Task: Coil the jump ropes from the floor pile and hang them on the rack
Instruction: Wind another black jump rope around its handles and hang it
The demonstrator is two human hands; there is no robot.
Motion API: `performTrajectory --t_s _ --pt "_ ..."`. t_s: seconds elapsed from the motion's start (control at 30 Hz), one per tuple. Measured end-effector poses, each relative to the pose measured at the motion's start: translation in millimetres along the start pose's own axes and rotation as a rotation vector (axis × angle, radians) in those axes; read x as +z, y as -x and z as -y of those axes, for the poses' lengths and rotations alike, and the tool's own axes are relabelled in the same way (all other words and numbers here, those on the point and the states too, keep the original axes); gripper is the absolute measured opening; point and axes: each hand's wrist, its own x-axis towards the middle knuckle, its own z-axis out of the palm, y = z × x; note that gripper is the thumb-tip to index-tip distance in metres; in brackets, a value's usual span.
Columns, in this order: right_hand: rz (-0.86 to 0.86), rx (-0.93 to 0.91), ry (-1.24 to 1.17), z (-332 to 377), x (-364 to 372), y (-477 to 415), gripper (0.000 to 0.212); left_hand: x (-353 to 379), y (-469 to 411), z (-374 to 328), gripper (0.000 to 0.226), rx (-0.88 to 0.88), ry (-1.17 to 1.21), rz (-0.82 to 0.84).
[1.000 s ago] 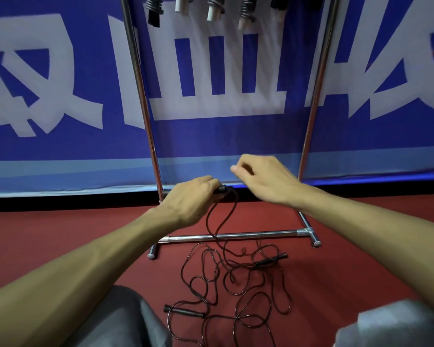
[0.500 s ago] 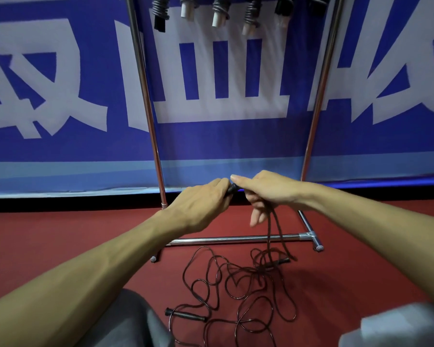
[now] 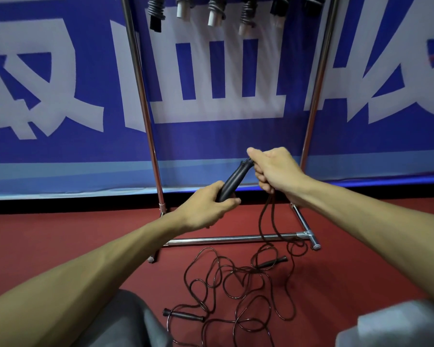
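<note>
Raised since a moment ago, the left hand [image 3: 206, 209] grips the black jump-rope handle [image 3: 232, 182], which tilts up-right to the right hand [image 3: 276, 171] curled round its cord [image 3: 267, 221], trailing down to the floor pile [image 3: 236, 284] before the rack [image 3: 145, 108].

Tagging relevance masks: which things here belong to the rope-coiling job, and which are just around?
Job:
left hand gripping the black handle
right hand holding its cord
tangled rope pile
rack
hung ropes

Just around:
blue banner
red floor
</note>
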Motion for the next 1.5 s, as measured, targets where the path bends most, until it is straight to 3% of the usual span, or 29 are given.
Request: performTrajectory --t_s 0.07,0.17,0.27,0.37,0.43,0.63,0.77,0.9,1.17,1.27,1.37,1.5 --pt "-0.076 0.009 0.005 -2.3 -3.7 -1.8 0.048 -0.6 0.6 3.5 0.021 -0.015 0.108 0.032" --pt "-0.089 0.028 -0.060 -2.7 -4.0 -1.7 0.050 -0.4 -0.3 1.1 0.022 -0.012 0.134 -0.049" --pt "-0.013 0.073 -0.242 4.0 1.3 1.8 0.056 0.2 -2.0 -0.9 0.025 0.010 0.117 -0.147" --pt "0.180 0.112 -0.364 5.5 4.7 7.3 0.061 0.6 -5.1 -5.8 0.028 -0.007 0.293 -0.224" --pt "0.344 0.127 -0.242 -1.6 8.2 11.5 0.054 -2.2 -8.8 -11.4 0.027 -0.017 0.476 -0.311" --pt "0.720 -0.011 0.501 -27.7 26.1 22.0 0.019 -16.6 -13.4 -7.5 0.022 -0.092 0.761 -0.468" --pt "0.775 -0.108 0.730 -28.6 34.9 23.0 0.010 -19.3 -13.8 3.7 0.023 -0.223 0.751 -0.484" --pt "0.792 -0.151 0.814 -26.0 38.5 19.8 0.013 -24.1 -10.7 2.6 0.030 -0.251 0.897 -0.335" --pt "0.729 -0.145 0.883 -25.6 19.8 13.3 0.015 -32.4 -13.2 12.3 0.027 -0.250 0.698 -0.388" --pt "0.735 -0.146 0.976 -25.3 15.6 8.6 0.010 -28.6 -13.8 22.0 0.026 -0.131 0.091 -0.411" --pt "0.671 -0.164 0.984 -23.8 10.3 4.7 0.009 -23.5 -10.5 23.2 0.033 -0.100 -0.531 -0.309" --pt "0.535 -0.256 0.877 -13.3 1.2 3.2 0.009 -22.2 -13.9 24.6 0.050 -0.211 -0.758 -0.115"
